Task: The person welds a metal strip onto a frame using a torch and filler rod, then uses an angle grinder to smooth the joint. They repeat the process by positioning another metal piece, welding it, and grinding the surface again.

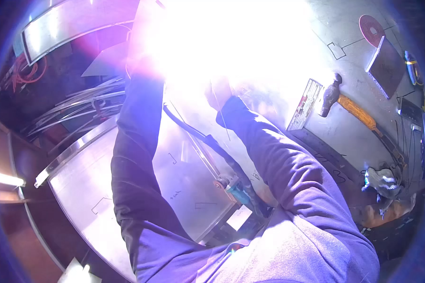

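A white glare washes out the top middle of the head view. My left sleeve (139, 127) reaches up into it, and the hand at its end is lost in the light. My right hand (219, 93) shows at the glare's lower edge, partly bleached, with its fingers closed around a thin metal rod (225, 123). The rod's tail sticks out below the hand toward my forearm. Between my arms a dark cable (186, 126) runs down across the metal table (141, 188). What lies inside the glare cannot be made out.
Right of my arm lie a hammer (352, 108) with a wooden handle, a worn striped block (304, 104), a metal plate (387, 68) and a reddish disc (372, 30). A teal power tool (238, 192) sits near my body. Metal strips (80, 104) are stacked at left.
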Demonstrator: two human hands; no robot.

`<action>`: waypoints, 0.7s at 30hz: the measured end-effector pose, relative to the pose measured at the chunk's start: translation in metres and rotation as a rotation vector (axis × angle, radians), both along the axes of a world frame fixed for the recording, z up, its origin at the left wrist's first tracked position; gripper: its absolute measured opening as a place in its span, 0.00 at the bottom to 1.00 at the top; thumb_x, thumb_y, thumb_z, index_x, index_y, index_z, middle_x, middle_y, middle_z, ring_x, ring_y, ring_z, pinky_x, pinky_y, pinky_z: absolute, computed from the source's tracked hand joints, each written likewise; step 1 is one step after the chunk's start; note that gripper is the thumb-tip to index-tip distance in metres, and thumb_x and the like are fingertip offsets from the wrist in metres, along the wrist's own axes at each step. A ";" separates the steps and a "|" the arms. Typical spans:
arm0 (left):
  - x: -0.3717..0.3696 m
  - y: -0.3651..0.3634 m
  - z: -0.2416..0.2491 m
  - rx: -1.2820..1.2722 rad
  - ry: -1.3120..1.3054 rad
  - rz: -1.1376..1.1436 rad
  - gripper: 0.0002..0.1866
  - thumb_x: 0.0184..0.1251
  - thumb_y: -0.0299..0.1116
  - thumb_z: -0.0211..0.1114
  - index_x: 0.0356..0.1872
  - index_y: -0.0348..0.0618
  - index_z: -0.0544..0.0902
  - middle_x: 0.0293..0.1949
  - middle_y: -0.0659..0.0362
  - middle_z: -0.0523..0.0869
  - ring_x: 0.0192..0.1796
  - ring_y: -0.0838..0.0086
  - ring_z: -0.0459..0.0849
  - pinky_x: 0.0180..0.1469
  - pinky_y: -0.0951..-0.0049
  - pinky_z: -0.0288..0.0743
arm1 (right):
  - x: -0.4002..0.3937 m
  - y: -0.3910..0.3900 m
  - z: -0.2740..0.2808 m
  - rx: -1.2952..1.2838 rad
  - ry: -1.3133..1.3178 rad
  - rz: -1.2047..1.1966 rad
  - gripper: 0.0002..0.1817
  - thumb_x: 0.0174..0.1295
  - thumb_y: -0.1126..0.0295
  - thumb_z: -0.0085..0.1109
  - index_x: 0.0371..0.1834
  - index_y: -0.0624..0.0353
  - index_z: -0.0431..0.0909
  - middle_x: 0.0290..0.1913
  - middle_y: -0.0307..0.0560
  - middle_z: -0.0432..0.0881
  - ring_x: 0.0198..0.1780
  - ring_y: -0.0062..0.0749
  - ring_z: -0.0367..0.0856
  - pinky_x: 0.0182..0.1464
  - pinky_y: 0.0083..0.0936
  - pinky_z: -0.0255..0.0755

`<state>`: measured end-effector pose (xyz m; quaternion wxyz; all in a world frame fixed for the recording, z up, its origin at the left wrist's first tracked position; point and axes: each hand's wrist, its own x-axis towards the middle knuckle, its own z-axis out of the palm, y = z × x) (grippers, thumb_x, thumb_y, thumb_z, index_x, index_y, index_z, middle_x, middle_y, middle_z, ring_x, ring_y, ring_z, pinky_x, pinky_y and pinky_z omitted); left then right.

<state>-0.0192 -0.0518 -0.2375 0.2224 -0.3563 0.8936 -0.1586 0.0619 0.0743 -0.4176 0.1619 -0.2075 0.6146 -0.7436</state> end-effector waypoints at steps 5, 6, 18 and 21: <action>-0.002 0.003 0.001 -0.005 0.010 -0.003 0.28 0.61 0.40 0.64 0.63 0.56 0.68 0.51 0.48 0.83 0.51 0.50 0.83 0.54 0.59 0.76 | -0.015 0.003 0.019 -0.052 -0.033 -0.125 0.08 0.66 0.73 0.47 0.32 0.66 0.73 0.33 0.54 0.75 0.27 0.44 0.77 0.33 0.37 0.73; -0.007 0.002 -0.002 -0.007 0.023 -0.008 0.28 0.61 0.40 0.64 0.63 0.56 0.68 0.51 0.48 0.83 0.51 0.50 0.83 0.54 0.60 0.76 | -0.024 0.005 0.028 -0.127 -0.182 -0.113 0.09 0.69 0.74 0.44 0.35 0.67 0.73 0.34 0.52 0.74 0.27 0.39 0.78 0.32 0.32 0.75; -0.008 0.002 -0.005 0.018 0.040 -0.011 0.30 0.60 0.41 0.65 0.64 0.56 0.66 0.51 0.48 0.83 0.50 0.49 0.83 0.55 0.58 0.75 | -0.035 0.021 0.044 -0.121 -0.205 -0.016 0.04 0.65 0.74 0.50 0.36 0.64 0.72 0.33 0.56 0.72 0.30 0.52 0.75 0.34 0.39 0.70; -0.012 0.008 -0.002 0.008 0.010 0.032 0.30 0.61 0.42 0.65 0.64 0.57 0.67 0.51 0.47 0.83 0.50 0.49 0.83 0.55 0.58 0.75 | -0.032 0.017 0.042 -0.144 -0.244 -0.037 0.05 0.66 0.74 0.50 0.34 0.64 0.71 0.32 0.55 0.72 0.28 0.52 0.74 0.31 0.39 0.69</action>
